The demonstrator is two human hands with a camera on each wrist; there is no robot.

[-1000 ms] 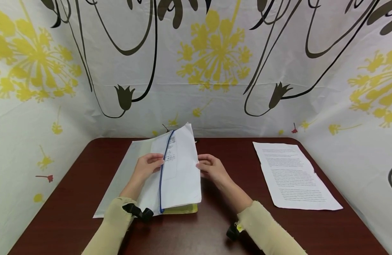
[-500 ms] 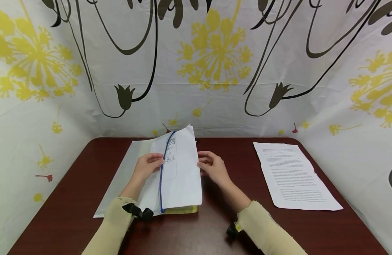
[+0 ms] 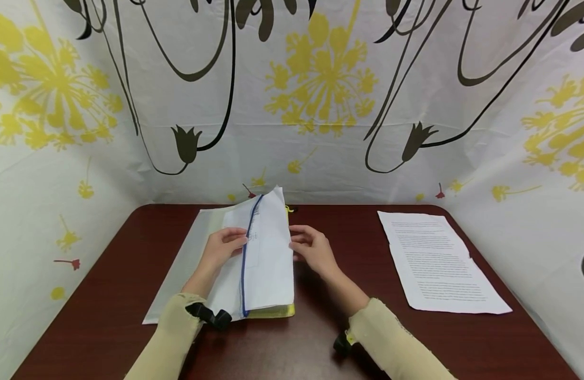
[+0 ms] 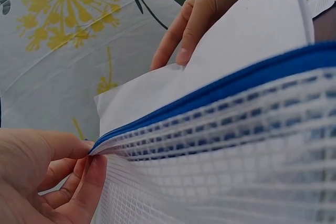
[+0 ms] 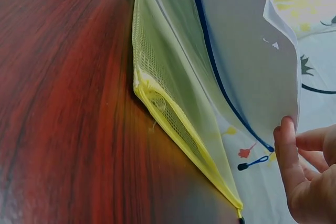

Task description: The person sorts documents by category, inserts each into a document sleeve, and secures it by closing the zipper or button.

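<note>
My left hand [image 3: 223,245] pinches the blue-zippered opening of a clear mesh zipper pouch [image 3: 182,274]. In the left wrist view the thumb and fingers squeeze the blue zipper edge [image 4: 173,103]. A stack of white papers [image 3: 273,264] with some handwriting sits partly inside this pouch and sticks out to the right. My right hand [image 3: 316,250] holds the papers' free right edge. From the right wrist view, its fingers [image 5: 287,150] lie at the edge of the papers [image 5: 247,40]. Underneath is a second mesh pouch with a yellow zipper [image 5: 184,124].
Printed sheets [image 3: 439,264] lie at the right of the dark red-brown table [image 3: 349,232]. A patterned cloth [image 3: 320,158] hangs behind and at both sides. A blue zipper pull [image 5: 256,162] dangles from the upper pouch.
The papers' right edge has shifted slightly left, toward the pouch, along with my right hand. More of the yellow-edged pouch shows behind it. My left hand keeps its pinch.
</note>
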